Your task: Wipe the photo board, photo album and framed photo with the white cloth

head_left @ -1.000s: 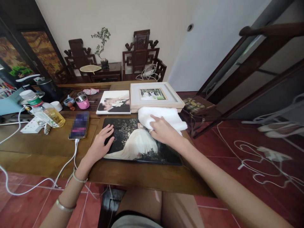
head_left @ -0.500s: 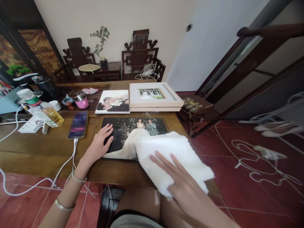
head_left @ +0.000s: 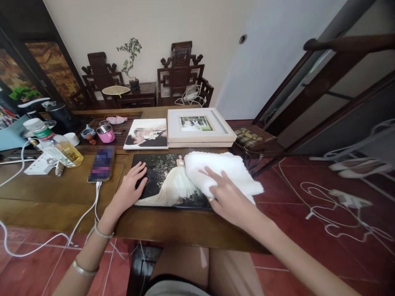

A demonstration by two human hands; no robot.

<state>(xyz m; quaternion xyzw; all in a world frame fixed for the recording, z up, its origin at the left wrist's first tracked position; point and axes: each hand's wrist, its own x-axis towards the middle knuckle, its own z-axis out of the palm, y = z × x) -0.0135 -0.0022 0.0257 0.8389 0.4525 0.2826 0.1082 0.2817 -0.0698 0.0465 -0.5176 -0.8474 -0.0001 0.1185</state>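
A dark wedding photo panel lies flat on the wooden table. My left hand rests on its left edge, fingers stretched out and holding nothing. Over the panel's right part is a white fluffy cloth. My right hand presses on this cloth and grips it, two fingers extended across the top and the others curled into it. The cloth hides the right side of the picture and hangs past the panel's right edge.
Behind the panel are a smaller photo panel and a pale framed photo box. To the left are a phone on a white cable, a bottle, a power strip and a pink cup. A bag sits beyond the table's right end.
My right hand has pushed the cloth away from me, from the panel's near right corner to its far right side. More of the panel's lower middle shows. My left hand stays in place.
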